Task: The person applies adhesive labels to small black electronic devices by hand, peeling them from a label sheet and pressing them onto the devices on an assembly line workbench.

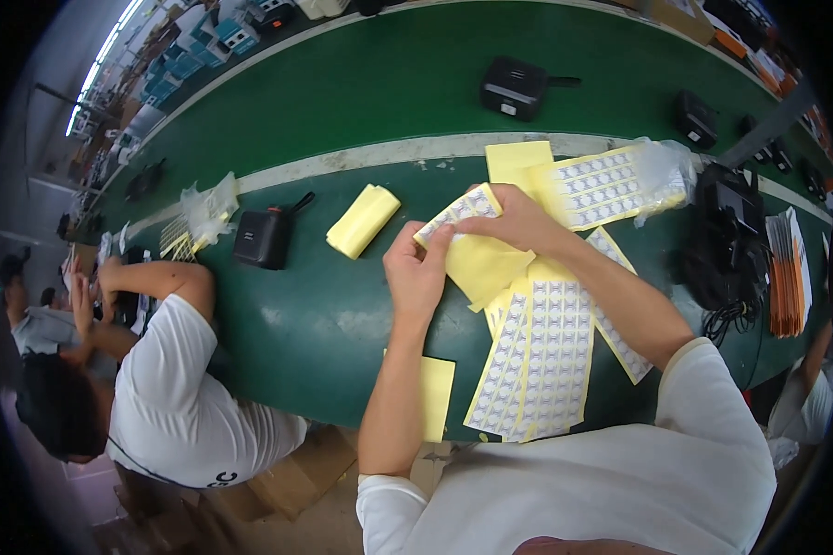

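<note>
Two hands meet over the green worktop (pixel 342 305); the left hand (pixel 416 273) pinches the near corner of a strip of small printed labels (pixel 458 213), and the right hand (pixel 518 222) grips the same strip together with its yellow backing sheet (pixel 477 264); both are closed on it, held just above the surface. It looks like a peeling step, the strip being parted from the backing; a clean pull along the strip, with the backing kept flat, seems the need. Below the hands lie full label sheets (pixel 541 356), overhanging the worktop's near edge; left of the hands a yellow pad (pixel 363 220) and a black device (pixel 263 238) sit well apart, with open green between.
</note>
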Demonstrator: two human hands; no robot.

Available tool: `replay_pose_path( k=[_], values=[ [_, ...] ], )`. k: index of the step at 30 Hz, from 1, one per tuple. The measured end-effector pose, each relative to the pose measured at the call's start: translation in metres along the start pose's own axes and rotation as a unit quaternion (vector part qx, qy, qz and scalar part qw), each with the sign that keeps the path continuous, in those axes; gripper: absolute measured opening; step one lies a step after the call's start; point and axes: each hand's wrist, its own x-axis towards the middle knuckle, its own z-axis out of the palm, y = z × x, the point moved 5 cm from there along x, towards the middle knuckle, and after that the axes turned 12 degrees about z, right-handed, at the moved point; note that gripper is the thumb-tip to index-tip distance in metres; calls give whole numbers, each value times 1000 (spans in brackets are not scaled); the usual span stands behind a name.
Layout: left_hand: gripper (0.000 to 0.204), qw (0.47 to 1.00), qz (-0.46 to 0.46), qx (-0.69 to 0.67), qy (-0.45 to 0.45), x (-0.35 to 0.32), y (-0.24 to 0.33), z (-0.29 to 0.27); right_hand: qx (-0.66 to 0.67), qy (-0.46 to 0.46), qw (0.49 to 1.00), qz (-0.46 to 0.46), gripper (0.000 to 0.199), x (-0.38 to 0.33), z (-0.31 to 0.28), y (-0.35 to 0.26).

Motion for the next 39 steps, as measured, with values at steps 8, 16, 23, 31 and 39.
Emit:
replay_pose_path(
  k=[8, 16, 23, 31, 39],
  values=[
    [12, 998, -2, -57, -33, 0, -8, 7, -30, 41, 999, 4, 36, 5, -6, 7],
    [20, 1000, 2, -6, 10, 2, -6, 3, 48, -15, 999, 6, 26, -1, 1, 5],
    [19, 999, 2, -29, 28, 0, -8, 3, 24, 13, 1000, 6, 28, 5, 0, 11],
    [12, 996, 5, -83, 13, 0, -2, 5, 81, -23, 995, 45, 29, 5, 2, 9],
    [13, 992, 4, -105, 75, 5, -1, -5, 168, -11, 981, -93, 26, 4, -6, 3]
  ],
)
